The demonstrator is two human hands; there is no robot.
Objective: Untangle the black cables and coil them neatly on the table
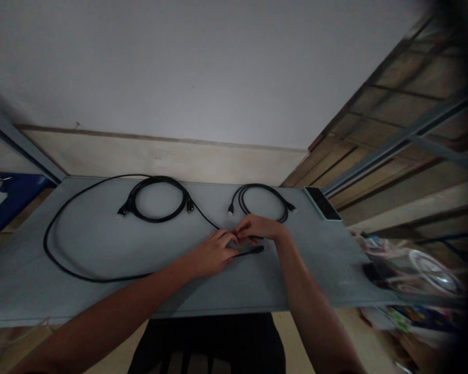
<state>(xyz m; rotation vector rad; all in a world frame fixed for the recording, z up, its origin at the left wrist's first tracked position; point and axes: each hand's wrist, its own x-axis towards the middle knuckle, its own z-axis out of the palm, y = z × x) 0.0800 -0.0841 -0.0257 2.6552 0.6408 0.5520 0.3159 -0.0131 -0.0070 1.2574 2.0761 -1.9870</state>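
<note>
My left hand (216, 253) and my right hand (257, 227) meet over the grey tabletop (203, 293), both pinching a black cable (97, 281). That cable makes a wide loop on the left side of the table. One plug end (258, 250) sticks out to the right below my fingers. The exact spot where the fingertips grip is partly hidden. Behind my left hand lies a coiled black cable (156, 221) with connectors at its sides. A smaller coil of black cable (263, 185) rests just behind my right hand, its two plugs pointing outward.
A phone (323, 203) lies at the table's back right corner. A pale wall (179, 156) closes off the back. Metal posts (405, 140) rise at both sides. Plastic-wrapped items (409, 270) sit at the right, and a blue surface (15, 200) stands at the left.
</note>
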